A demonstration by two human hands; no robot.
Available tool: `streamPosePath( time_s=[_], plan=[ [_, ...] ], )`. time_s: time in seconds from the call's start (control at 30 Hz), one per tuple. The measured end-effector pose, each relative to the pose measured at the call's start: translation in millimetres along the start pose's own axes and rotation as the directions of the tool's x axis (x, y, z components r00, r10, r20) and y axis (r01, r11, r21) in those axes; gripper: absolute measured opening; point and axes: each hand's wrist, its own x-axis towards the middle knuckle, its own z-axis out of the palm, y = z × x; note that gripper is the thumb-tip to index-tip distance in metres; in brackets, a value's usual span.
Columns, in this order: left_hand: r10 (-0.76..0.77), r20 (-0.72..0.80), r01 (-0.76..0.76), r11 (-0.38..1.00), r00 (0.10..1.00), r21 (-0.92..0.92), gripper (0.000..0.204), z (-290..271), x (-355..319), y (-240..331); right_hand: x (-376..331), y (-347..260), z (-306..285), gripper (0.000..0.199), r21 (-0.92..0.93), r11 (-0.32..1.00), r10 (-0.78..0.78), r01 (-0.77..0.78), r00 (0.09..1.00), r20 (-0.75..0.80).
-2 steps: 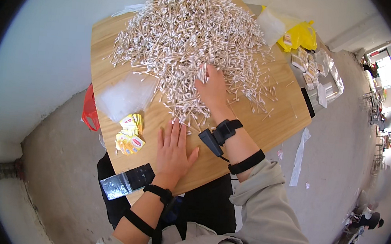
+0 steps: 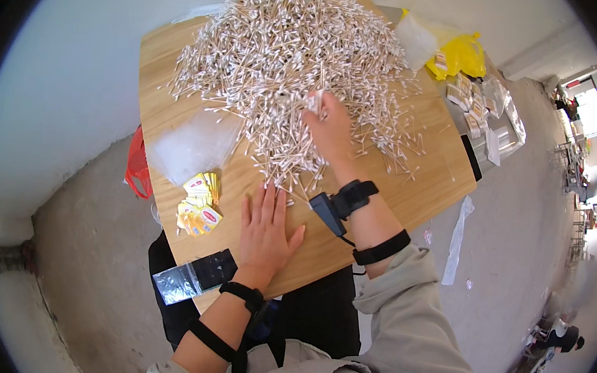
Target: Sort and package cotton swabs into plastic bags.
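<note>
A large heap of cotton swabs [image 2: 282, 50] covers the far half of the wooden table [image 2: 398, 188]. My right hand [image 2: 332, 129] is at the near side of the heap, its thumb and fingers closed on some cotton swabs [image 2: 314, 103]. My left hand [image 2: 264, 230] lies flat on the table with its fingers stretched out, the fingertips touching the nearest swabs. Left of it lie several yellow and white printed cards [image 2: 199, 210], and beyond them a stack of clear plastic bags [image 2: 191, 152].
A flat black and silver packet [image 2: 195, 277] lies at the near left table edge. To the right, packed bundles [image 2: 470, 102] and a yellow plastic bag [image 2: 462, 55] sit on another surface. A red bag [image 2: 139, 165] hangs at the left. Another person [image 2: 562, 337] is far right.
My right hand has shifted slightly right and lifts a little, with swabs between its fingers. My left hand stays where it was.
</note>
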Motion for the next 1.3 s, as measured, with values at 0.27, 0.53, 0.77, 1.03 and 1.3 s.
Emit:
streamPosePath(
  time_s=[0.27, 0.53, 0.77, 1.03, 1.3],
  plan=[
    [0.007, -0.019, -0.008, 1.0, 1.0, -0.024, 0.075, 1.3, 1.2, 0.2, 19.4, 11.0, -50.6, 0.045, 0.754, 0.544, 0.297, -0.369, 0.925, 0.238],
    [0.011, -0.054, -0.011, 1.0, 0.998, -0.002, 0.076, 4.8, -1.7, -2.9, -70.7, 10.7, -13.5, 0.062, -0.212, 0.969, -0.109, 0.125, 0.99, 0.089],
    [0.012, -0.044, -0.012, 1.0, 0.999, 0.0, 0.076, 3.5, -1.4, -0.3, -81.7, 33.2, -11.2, 0.031, -0.081, 0.984, -0.158, 0.161, 0.987, 0.036],
    [0.002, -0.024, -0.002, 1.0, 1.0, 0.001, 0.077, 1.6, 0.1, 0.5, -45.5, 36.3, -12.1, 0.039, -0.111, 0.993, 0.011, -0.05, 0.945, -0.328],
    [-0.01, 0.01, 0.01, 1.0, 1.0, 0.014, 0.08, -1.4, -1.5, 0.5, -61.1, -7.9, 19.6, 0.033, -0.286, 0.947, -0.178, 0.146, 0.98, -0.089]
  ],
)
